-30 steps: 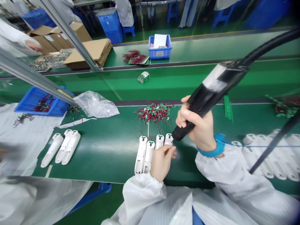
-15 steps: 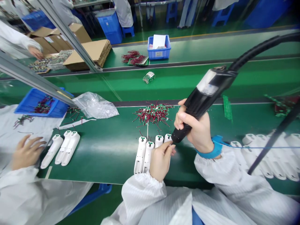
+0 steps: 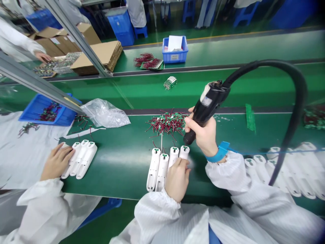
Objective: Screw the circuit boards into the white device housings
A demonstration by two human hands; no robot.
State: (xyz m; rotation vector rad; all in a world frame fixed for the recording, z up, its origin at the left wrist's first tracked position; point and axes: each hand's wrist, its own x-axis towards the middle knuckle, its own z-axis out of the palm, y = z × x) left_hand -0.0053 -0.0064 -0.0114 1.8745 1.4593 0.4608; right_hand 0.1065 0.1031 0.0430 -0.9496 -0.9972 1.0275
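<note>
My right hand (image 3: 201, 133) grips a black electric screwdriver (image 3: 207, 106), its tip (image 3: 187, 138) just above the fourth white plastic housing (image 3: 184, 151) in a row. My left hand (image 3: 177, 179) lies over the row's lower end, fingers curled against that housing and the one beside it (image 3: 173, 156). Two more housings (image 3: 153, 169) stand to the left, with green boards showing at their tops. A heap of green circuit boards with red wires (image 3: 167, 122) lies just beyond the row. A blue wrist strap (image 3: 219, 152) circles my right wrist.
A co-worker's hand (image 3: 57, 161) rests on several white housings (image 3: 86, 159). A blue tray of wired boards (image 3: 45, 115) and a plastic bag (image 3: 105, 116) stand at left. The screwdriver's black cable (image 3: 297, 101) arcs down right over stacked housings (image 3: 284, 169).
The screwdriver has risen and swung upright, its cable now looping to the right. The co-worker's hand has moved onto the left housings. My left hand has shifted slightly down over the row.
</note>
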